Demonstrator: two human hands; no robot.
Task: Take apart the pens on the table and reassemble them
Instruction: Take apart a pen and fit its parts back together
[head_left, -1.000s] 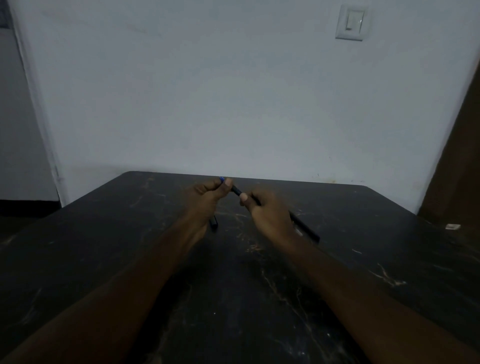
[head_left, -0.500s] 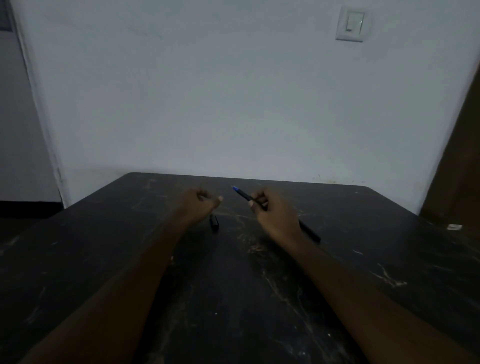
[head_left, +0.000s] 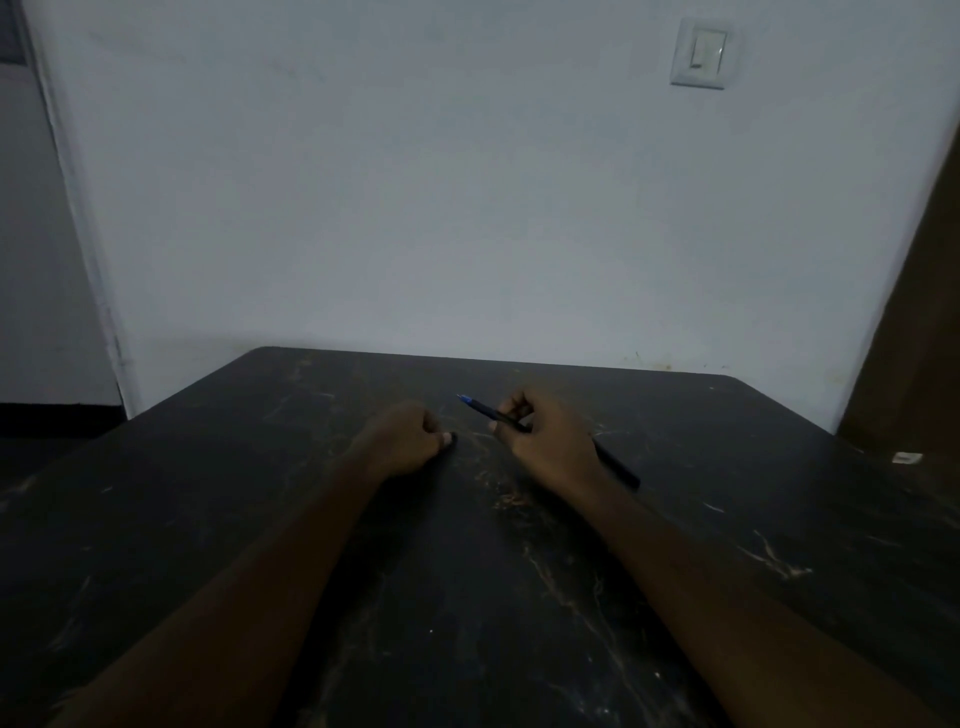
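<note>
Dark scratched table (head_left: 260, 519): my right hand (head_left: 550, 441) grips the blue-tipped pen (head_left: 488, 411) mid-barrel, tip aimed far-left. My left hand (head_left: 405, 441) lies curled just left; whether it holds anything, I cannot tell. Step: likely disassembly. Next move needs both hands on the barrel.

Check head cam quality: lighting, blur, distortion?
Head view: dim, underexposed, no glare; black pen in the right hand nearly merges with the dark table, only its blue tip stands out; grip of the left hand too dark to read; wide-angle bows the wall edges.
</note>
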